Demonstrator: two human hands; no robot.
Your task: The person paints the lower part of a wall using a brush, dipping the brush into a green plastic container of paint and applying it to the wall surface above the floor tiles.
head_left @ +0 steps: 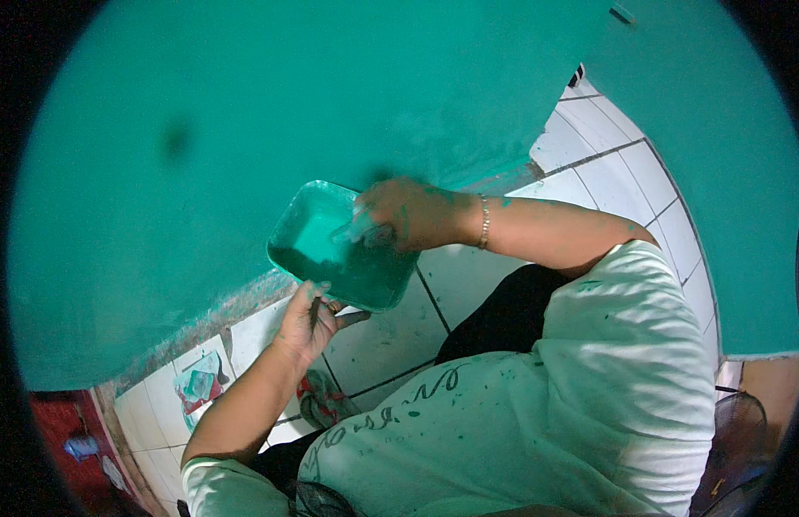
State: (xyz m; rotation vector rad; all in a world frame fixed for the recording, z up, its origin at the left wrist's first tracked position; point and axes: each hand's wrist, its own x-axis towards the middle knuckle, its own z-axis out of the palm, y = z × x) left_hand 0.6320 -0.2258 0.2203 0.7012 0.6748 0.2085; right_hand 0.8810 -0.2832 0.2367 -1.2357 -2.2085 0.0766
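A square, round-cornered green tub (378,297) is tilted in front of the wall, with lighter green paint (317,234) spread inside it. My left hand (303,332) grips its near left edge, thumb on the rim and fingers underneath. A thin dark strip lies against that hand; I cannot tell what it is. My right hand (414,214) reaches over the tub's right side with its fingers curled inside. Something pale and blurred shows at those fingertips, too smeared to name. Green paint spots mark my right hand and forearm.
A green wall (244,95) rises directly ahead, its lower edge rough and grey. White floor tiles (580,189) run along it. A paint-smeared sheet (201,383) lies on the tiles at left. A fan (739,426) stands at the lower right, near another green wall (752,258).
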